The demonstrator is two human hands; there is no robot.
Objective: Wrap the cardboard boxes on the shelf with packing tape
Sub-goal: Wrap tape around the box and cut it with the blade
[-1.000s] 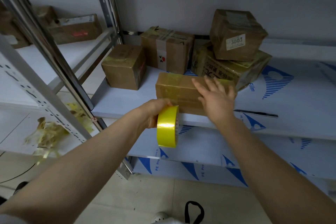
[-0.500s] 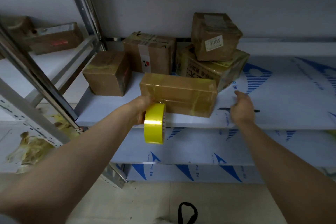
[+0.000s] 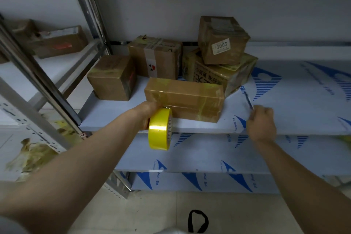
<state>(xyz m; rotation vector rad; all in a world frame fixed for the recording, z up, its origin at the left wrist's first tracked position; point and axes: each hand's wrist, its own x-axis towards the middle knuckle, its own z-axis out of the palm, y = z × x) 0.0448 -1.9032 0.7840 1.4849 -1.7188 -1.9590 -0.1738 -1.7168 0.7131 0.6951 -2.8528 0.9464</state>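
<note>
A long cardboard box (image 3: 184,99), glossy with yellowish tape, lies near the front of the white shelf (image 3: 114,118). My left hand (image 3: 150,110) grips a yellow roll of packing tape (image 3: 160,129) at the shelf edge, against the box's front left corner. To the right of the box, my right hand (image 3: 262,123) is closed on a thin dark tool (image 3: 248,100) that points up and away over the shelf. Behind stand a cube box (image 3: 112,78), a taped box (image 3: 155,57), a printed box (image 3: 218,76) and on it a box labelled 3003 (image 3: 222,40).
A slanted metal upright (image 3: 47,89) stands at the left. Another box (image 3: 58,42) lies on the neighbouring shelf, with crumpled yellow tape scraps (image 3: 30,154) lower left. Lower shelves wear blue-printed film. A black loop (image 3: 197,220) lies on the floor.
My right hand left the top of the long box, moved right along the shelf and took hold of the thin dark tool that lay there. My left hand kept the tape roll at the box.
</note>
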